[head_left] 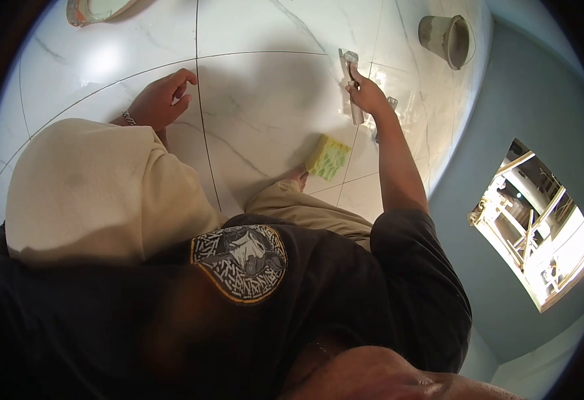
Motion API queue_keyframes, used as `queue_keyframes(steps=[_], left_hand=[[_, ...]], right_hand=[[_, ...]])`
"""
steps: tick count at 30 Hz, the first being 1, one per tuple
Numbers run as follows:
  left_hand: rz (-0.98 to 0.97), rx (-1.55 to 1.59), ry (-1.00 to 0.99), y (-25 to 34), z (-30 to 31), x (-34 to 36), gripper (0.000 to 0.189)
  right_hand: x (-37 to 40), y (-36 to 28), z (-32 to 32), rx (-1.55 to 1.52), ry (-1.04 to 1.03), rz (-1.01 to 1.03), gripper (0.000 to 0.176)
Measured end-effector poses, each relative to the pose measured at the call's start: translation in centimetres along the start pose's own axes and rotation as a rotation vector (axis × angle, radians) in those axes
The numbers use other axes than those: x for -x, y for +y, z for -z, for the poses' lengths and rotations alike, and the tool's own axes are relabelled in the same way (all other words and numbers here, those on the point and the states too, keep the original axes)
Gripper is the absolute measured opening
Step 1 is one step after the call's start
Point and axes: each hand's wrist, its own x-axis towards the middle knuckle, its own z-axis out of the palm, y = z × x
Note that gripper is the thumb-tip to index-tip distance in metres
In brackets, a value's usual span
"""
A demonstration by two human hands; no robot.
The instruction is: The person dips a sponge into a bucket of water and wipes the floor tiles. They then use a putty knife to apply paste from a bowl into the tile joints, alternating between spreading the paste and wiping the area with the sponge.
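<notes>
Two hands: right hand (367, 95) grips a scraper (350, 63), left hand (162, 100) rests loose on tiles (265, 113).

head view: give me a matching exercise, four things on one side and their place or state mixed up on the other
Things
1. sponge
2. bucket
3. left hand
4. right hand

Place or state
a. grips a flat tool at a tile joint
b. rests on the tile floor, holding nothing
c. yellow-green, lying by the foot
d. grey, near the blue-grey wall

Pairs: 1-c, 2-d, 3-b, 4-a
</notes>
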Motion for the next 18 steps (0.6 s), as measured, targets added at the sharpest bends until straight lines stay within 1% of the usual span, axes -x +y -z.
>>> queue_keyframes(steps=[1, 3, 4, 7, 8, 11, 12, 13, 15, 16, 17, 18], left_hand=[[0.002, 0.001, -0.001, -0.1, 0.0, 0.0, 0.029], [-0.018, -0.015, -0.022, -0.1, 0.0, 0.0, 0.029], [-0.017, -0.018, -0.021, -0.1, 0.1, 0.0, 0.029], [-0.001, -0.01, -0.011, 0.2, 0.2, -0.1, 0.028], [0.002, 0.007, 0.005, 0.2, 0.1, -0.1, 0.028], [-0.002, 0.028, 0.02, 0.3, -0.1, 0.0, 0.027], [-0.003, 0.024, 0.021, 0.3, -0.1, 0.1, 0.027], [0.001, 0.026, 0.026, 0.2, -0.2, 0.2, 0.027], [0.026, -0.01, -0.016, 0.2, 0.0, 0.2, 0.028], [0.028, -0.016, -0.017, 0.2, 0.1, 0.3, 0.028], [0.028, -0.01, -0.012, 0.2, 0.1, 0.3, 0.028], [0.025, -0.002, -0.008, 0.3, 0.0, 0.3, 0.028]], right_hand=[[-0.4, 0.4, -0.6, -0.001, -0.003, 0.0, 0.064], [-0.7, 0.0, -1.5, 0.076, -0.086, -0.055, 0.062], [-0.8, -0.1, -1.5, 0.074, -0.086, -0.053, 0.062], [-0.4, 0.4, -0.2, 0.218, -0.317, -0.025, 0.055], [0.0, 0.9, 0.6, 0.22, -0.314, -0.03, 0.055], [0.8, 3.2, 3.9, -0.592, -0.365, -0.323, 0.059], [1.0, 3.5, 4.6, -0.695, -0.271, -0.382, 0.049], [0.7, 4.0, 4.9, -0.691, -0.274, -0.379, 0.049], [-0.4, 5.1, 4.7, -0.877, -0.144, -0.477, 0.037], [-1.1, 5.5, 4.2, -0.904, -0.153, -0.464, 0.029], [-1.5, 5.1, 3.7, -0.91, -0.153, -0.463, 0.029], [-1.7, 3.8, 3.1, -0.965, -0.104, -0.493, 0.03]])
